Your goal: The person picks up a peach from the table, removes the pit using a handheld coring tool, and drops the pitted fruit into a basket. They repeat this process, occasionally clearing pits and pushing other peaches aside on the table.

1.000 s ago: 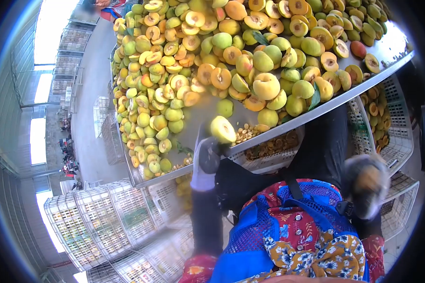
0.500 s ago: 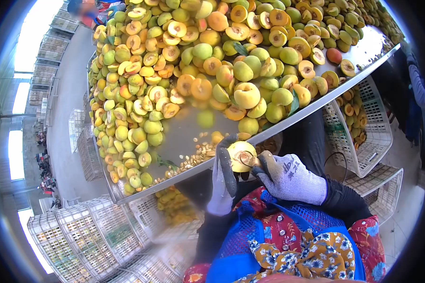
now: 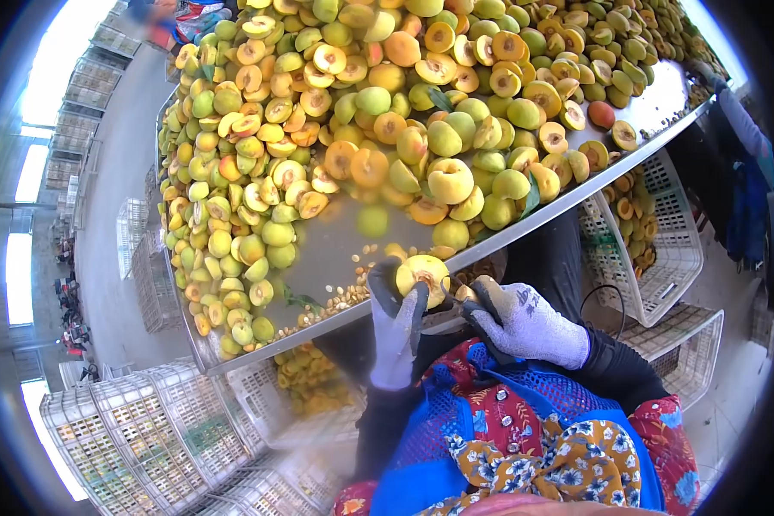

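Observation:
Near the metal table's front edge, my left hand (image 3: pixel 394 322), in a grey and dark glove, holds a halved yellow fruit (image 3: pixel 422 279) with its cut face up. A dark hollow shows in the middle of that face. My right hand (image 3: pixel 529 322), gloved too, is closed just right of the fruit, around a small tool whose thin looped metal end (image 3: pixel 447 288) reaches toward the fruit. A brownish pit (image 3: pixel 465 293) appears at the right fingertips. Most of the tool is hidden by the fingers. Loose pits (image 3: pixel 344 297) lie on the table beyond my left hand.
Whole and halved fruits (image 3: pixel 267 172) are heaped across the metal table (image 3: pixel 335 245). Crates (image 3: pixel 155 421) stand at lower left, and a crate of fruit (image 3: pixel 675 258) stands at right. Parts of other people (image 3: pixel 744 129) show at right and upper left.
My left hand has turned and shifted slightly left with the fruit. The tool end and my right fingertips have drawn away from the fruit's middle, with the pit now beside them.

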